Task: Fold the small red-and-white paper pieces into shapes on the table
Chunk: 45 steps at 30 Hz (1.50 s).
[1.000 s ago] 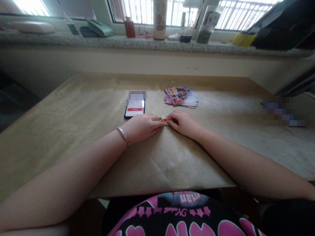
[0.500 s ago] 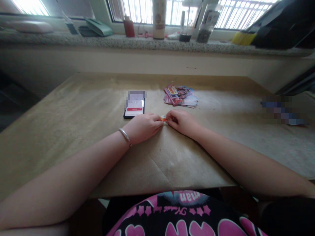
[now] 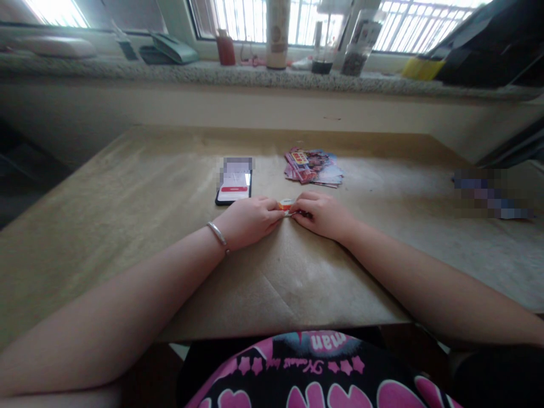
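Observation:
Between my two hands, low over the table point(image 3: 238, 283), is a small flat orange-and-white piece point(image 3: 286, 205), partly covered by fingers; its kind is too small to make out. My left hand point(image 3: 255, 218), with a silver bangle point(image 3: 216, 233) at the wrist, pinches its left side. The fingers of my right hand point(image 3: 323, 214) are closed on its right side. Just beyond my left hand lies a phone point(image 3: 233, 195) with a lit, partly blurred screen. A fanned pile of colourful printed cards point(image 3: 313, 167) rests beyond my right hand.
A blurred-out flat item point(image 3: 493, 195) lies at the table's right side. Along the stone windowsill point(image 3: 170, 73) stand a red bottle point(image 3: 225, 48), a tall pale cylinder point(image 3: 277, 37), a clear container point(image 3: 361, 45), a yellow object point(image 3: 423, 68) and a greenish case point(image 3: 174, 48).
My right hand has shifted slightly right, away from the left, and more of the orange-and-white piece shows between them. The left hand keeps its grip. The whole view has shifted slightly.

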### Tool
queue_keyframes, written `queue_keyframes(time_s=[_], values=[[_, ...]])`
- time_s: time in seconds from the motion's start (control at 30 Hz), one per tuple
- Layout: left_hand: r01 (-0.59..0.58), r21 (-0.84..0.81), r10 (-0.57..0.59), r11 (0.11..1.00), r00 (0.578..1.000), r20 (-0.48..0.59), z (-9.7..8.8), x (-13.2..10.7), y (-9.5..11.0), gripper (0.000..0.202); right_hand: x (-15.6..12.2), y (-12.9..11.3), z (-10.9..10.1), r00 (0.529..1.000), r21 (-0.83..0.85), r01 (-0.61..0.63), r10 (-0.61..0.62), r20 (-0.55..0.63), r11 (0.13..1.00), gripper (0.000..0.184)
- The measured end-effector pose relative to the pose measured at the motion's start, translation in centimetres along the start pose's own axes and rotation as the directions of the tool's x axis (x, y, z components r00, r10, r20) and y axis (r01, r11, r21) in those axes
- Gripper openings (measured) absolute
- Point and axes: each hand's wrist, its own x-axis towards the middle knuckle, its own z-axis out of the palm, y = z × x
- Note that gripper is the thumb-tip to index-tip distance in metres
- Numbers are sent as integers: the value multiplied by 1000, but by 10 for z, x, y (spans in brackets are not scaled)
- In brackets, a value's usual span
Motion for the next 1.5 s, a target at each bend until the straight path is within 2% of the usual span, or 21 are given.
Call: queue_keyframes(time_s=[0.2, 0.6, 1.0, 1.2, 1.3, 1.5], values=[[-10, 24, 10, 1000, 1000, 21, 0, 0, 1, 26, 1, -2, 0, 1000, -33, -21, 22, 12, 999, 20], [-57, -25, 55, 998, 996, -71, 6, -4, -6, 28, 2, 1, 1, 997, 39, -79, 79, 17, 996, 18], [-33, 14, 34, 999, 999, -39, 4, -2, -3, 28, 4, 4, 5, 989, 160, -145, 144, 17, 976, 14], [-41, 47, 41, 998, 999, -13, 1, -1, 0, 27, 4, 1, 4, 992, 154, -121, 122, 3, 981, 14], [-54, 64, 55, 997, 998, -17, 2, 0, 0, 28, 3, 1, 4, 997, 122, -73, 74, -9, 990, 14], [-81, 78, 82, 994, 996, -14, 3, 0, -2, 28, -3, 2, 0, 996, -86, 85, -86, -11, 993, 22]])
